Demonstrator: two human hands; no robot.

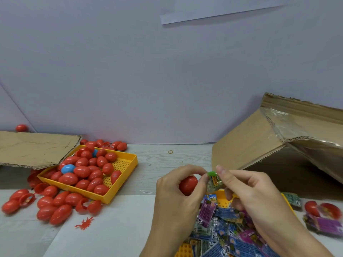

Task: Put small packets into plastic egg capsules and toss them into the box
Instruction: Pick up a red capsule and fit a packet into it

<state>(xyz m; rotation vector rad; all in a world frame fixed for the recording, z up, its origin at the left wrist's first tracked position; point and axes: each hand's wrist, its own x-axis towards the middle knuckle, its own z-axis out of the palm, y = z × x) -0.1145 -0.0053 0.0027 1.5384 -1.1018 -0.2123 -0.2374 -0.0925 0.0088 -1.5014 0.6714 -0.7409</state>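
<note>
Pinching one green packet [213, 180] between both hands; left hand [178, 193] also grips one red egg [188, 184], half hidden; right hand [248, 190] covers packet pile [219, 230], uncountable.

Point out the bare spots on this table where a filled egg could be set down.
Free: the pale strip between the left yellow tray and the cardboard box, around the rubber band; also the white sheet beside the red splat toy. Crowded: loose red eggs lower left, packets lower right.
</note>
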